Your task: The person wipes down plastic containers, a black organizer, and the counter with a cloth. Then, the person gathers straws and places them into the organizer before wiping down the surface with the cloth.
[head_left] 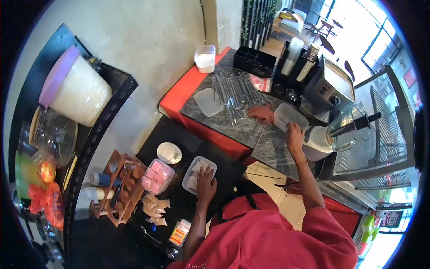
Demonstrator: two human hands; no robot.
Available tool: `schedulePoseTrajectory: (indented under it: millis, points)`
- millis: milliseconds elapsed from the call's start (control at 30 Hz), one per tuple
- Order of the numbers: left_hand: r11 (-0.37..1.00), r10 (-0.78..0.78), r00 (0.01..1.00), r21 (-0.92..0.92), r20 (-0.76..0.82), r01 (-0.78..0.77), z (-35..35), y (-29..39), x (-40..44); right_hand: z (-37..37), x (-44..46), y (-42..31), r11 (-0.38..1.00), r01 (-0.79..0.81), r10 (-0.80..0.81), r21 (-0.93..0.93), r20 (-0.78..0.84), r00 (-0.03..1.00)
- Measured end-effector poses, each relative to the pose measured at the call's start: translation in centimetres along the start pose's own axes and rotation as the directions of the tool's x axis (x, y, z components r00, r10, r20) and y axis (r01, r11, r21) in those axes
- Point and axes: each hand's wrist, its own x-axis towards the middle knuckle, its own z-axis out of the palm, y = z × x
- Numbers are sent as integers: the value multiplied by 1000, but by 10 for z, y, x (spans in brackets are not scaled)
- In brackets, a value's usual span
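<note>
My left hand (206, 183) reaches into a clear plastic container (185, 184) on the black worktop, its fingers spread over pale small packets (195, 174). My right hand (294, 138) grips the near edge of another clear plastic container (290, 115) on the grey marbled counter. A reddish cloth (261, 114) lies just left of that container. Farther left on the counter rests a translucent lid (208, 102). Beside the left container stand a tub of pink packets (157, 175) and a round white kitchen scale (169, 153).
Many wrapped straws (237, 92) lie across the counter. A blender (342, 134) stands right of my right hand, by a coffee machine (329, 87) and cup holders (295, 62). Brown packets (155, 206), a yellow-and-white box (180, 233) and a wooden rack (118, 190) sit at left.
</note>
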Motion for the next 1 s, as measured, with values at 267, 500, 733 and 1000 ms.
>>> schedulePoseTrajectory:
  millis: [267,500,733,1000]
  points:
    - [929,-246,871,-358,-425,88,-46,-1,-4,-5,24,-94,933,285,-286,219,-28,958]
    - [395,-850,495,-839,-179,375,16,-42,-49,-230,-1,-273,261,425,-903,867,63,425]
    - [64,-795,595,-958,119,278,21,-31,-44,-329,-8,-335,-212,816,-789,538,-587,182]
    - [120,-804,591,-956,64,266,12,-32,-40,-351,-15,-348,-189,783,-830,592,-523,195]
